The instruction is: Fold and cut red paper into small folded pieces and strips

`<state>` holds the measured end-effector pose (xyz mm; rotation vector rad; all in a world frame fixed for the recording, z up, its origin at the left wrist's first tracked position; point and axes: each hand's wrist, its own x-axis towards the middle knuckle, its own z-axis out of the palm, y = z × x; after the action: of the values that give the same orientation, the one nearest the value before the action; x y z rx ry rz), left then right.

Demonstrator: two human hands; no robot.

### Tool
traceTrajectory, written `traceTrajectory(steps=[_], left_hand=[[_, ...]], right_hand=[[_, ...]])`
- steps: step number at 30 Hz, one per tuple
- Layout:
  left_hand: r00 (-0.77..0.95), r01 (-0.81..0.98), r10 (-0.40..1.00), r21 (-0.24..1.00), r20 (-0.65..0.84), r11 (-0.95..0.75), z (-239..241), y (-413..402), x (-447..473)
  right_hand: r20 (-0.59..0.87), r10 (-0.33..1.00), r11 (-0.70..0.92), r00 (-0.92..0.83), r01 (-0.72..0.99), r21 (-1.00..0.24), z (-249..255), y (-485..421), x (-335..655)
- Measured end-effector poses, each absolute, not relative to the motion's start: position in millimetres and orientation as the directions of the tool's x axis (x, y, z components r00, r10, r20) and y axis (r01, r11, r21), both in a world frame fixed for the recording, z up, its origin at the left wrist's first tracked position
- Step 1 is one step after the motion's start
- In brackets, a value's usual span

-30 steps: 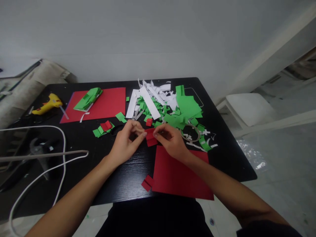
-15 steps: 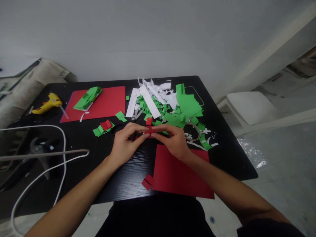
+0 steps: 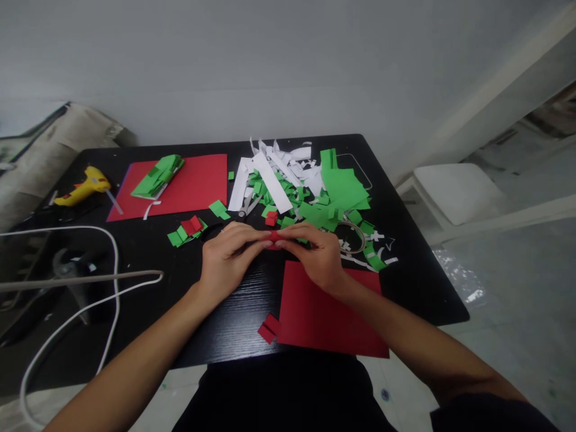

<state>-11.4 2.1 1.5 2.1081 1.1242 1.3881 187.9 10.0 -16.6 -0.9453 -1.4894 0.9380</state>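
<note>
Between the fingertips of both hands is a small piece of red paper (image 3: 274, 240), pinched from its two sides. My left hand (image 3: 231, 255) has thumb and fingers closed on its left edge. My right hand (image 3: 317, 252) grips the right edge the same way; the fingers cover much of the piece. Just beyond it lies a small folded red paper (image 3: 270, 218). A large red sheet (image 3: 333, 312) lies under my right wrist, with small red folded pieces (image 3: 269, 328) at its left edge.
Behind the hands are white paper strips (image 3: 272, 183), green paper sheets (image 3: 344, 187), scissors (image 3: 245, 209) and a tape ring (image 3: 355, 237). At left are a yellow glue gun (image 3: 84, 186), a green folded bundle (image 3: 158, 176) on a red sheet (image 3: 202, 180), and a white cable (image 3: 117, 264).
The fingertips have closed in more flatly over the red paper, the left fingers straighter along it. The view has shifted slightly; the other things lie as before.
</note>
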Motion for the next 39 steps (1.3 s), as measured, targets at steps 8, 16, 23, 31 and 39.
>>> traceTrajectory(steps=[8,16,23,31,39], left_hand=[[0.203,0.426,0.762,0.645,0.615,-0.634,4,3,-12],[0.216,0.447,0.733,0.603,0.644,-0.661,2,4,-12],[0.206,0.540,0.741,0.557,0.639,-0.631,-1,1,-14],[0.322,0.627,0.618,0.327,0.717,-0.707,-5,-1,-20],[0.298,0.601,0.685,0.427,0.665,-0.676,-1,-1,-15]], right_hand=[[0.558,0.823,0.569,-0.109,0.139,-0.811,-20,11,188],[0.632,0.764,0.643,-0.129,0.233,-0.730,-20,12,189],[0.613,0.782,0.620,-0.112,0.245,-0.746,-18,11,189],[0.308,0.930,0.318,-0.202,0.016,-0.948,-17,4,184],[0.209,0.963,0.184,-0.168,-0.152,-0.971,-19,5,183]])
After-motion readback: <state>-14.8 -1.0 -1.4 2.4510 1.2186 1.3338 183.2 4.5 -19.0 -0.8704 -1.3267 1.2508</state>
